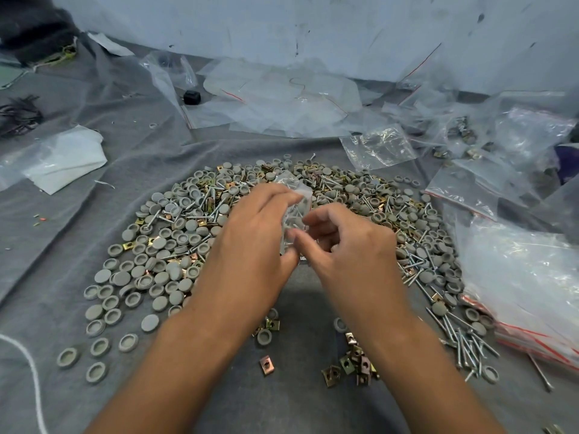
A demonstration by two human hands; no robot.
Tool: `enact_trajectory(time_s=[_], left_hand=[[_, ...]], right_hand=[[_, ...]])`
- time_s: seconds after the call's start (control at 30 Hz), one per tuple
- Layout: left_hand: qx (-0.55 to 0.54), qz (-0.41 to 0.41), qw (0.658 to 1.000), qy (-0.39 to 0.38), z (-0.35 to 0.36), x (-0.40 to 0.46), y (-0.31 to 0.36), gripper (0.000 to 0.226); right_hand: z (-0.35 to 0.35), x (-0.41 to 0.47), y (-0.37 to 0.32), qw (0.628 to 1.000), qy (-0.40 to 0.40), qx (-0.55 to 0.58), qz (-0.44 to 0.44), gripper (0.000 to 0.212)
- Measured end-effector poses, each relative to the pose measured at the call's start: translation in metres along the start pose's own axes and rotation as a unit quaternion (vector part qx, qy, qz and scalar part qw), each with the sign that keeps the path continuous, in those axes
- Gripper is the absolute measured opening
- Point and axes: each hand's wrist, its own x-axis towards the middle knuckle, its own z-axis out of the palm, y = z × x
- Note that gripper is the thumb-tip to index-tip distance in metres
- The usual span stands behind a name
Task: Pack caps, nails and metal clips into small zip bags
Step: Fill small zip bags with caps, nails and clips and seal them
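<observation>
A wide heap of grey round caps (pixel 163 245), silver nails (pixel 463 339) and brass-coloured metal clips (pixel 354 361) covers the grey cloth. Above its middle, both hands hold a small clear zip bag (pixel 297 195) with a few parts showing inside. My left hand (pixel 257 233) grips the bag's left side, fingers curled round it. My right hand (pixel 347 242) pinches the bag's lower right edge with thumb and fingers. The bag's lower part is hidden between the hands.
A stack of empty zip bags with red strips (pixel 526 286) lies at the right. More clear bags (pixel 379 145) and loose plastic (pixel 282 95) lie behind the heap. Folded plastic (pixel 62 158) sits at left, a small black object (pixel 191 97) farther back, a white cord (pixel 28 371) at lower left.
</observation>
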Motion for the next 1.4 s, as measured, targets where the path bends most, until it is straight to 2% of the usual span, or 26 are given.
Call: enact_trajectory(time_s=[0.1,0.17,0.23,0.33,0.43,0.6,0.73,0.9,1.1,1.17,1.23,1.3,1.4], left_hand=[[-0.001,-0.002,1.000,0.000,0.000,0.000,0.000,0.059],[0.002,-0.005,1.000,0.000,-0.001,0.001,-0.002,0.062],[0.005,-0.008,1.000,0.001,-0.002,0.002,-0.004,0.065],[0.005,-0.023,1.000,0.009,-0.003,0.002,-0.006,0.066],[0.008,-0.022,1.000,0.009,-0.004,0.002,-0.006,0.067],[0.014,-0.029,0.999,0.002,-0.007,0.002,-0.006,0.066],[0.011,-0.027,1.000,-0.001,-0.007,0.001,-0.007,0.066],[0.010,-0.028,1.000,0.003,-0.007,0.002,-0.006,0.065],[0.014,-0.025,1.000,0.004,-0.006,0.001,-0.006,0.066],[0.015,-0.025,1.000,0.003,-0.006,0.001,-0.006,0.066],[0.012,-0.024,1.000,0.002,-0.006,0.001,-0.007,0.066],[0.009,-0.022,1.000,0.000,-0.005,0.002,-0.006,0.066],[0.014,-0.014,1.000,-0.008,-0.004,0.001,-0.003,0.067]], right_hand=[[-0.003,-0.001,0.001,0.998,-0.006,0.063,0.024,0.018],[-0.010,0.000,0.008,0.998,0.024,0.063,0.019,0.011],[-0.017,0.003,0.021,0.998,0.024,0.028,0.050,0.009],[-0.018,0.007,0.042,0.985,-0.100,-0.093,0.104,0.011],[-0.009,0.004,0.046,0.960,-0.194,-0.190,0.072,0.017],[-0.005,0.001,0.041,0.942,-0.173,-0.286,0.015,0.015],[-0.007,-0.003,0.043,0.941,-0.188,-0.282,0.003,0.009],[-0.013,0.000,0.044,0.949,-0.173,-0.265,-0.010,0.014],[-0.009,-0.001,0.045,0.934,-0.214,-0.285,-0.021,0.012],[-0.012,0.001,0.046,0.953,-0.194,-0.232,0.008,0.012],[-0.017,0.005,0.041,0.985,-0.137,-0.093,0.054,0.007],[-0.022,0.005,0.031,0.999,-0.048,0.009,0.019,0.003],[-0.023,0.004,0.013,0.997,-0.009,0.020,-0.071,0.005]])
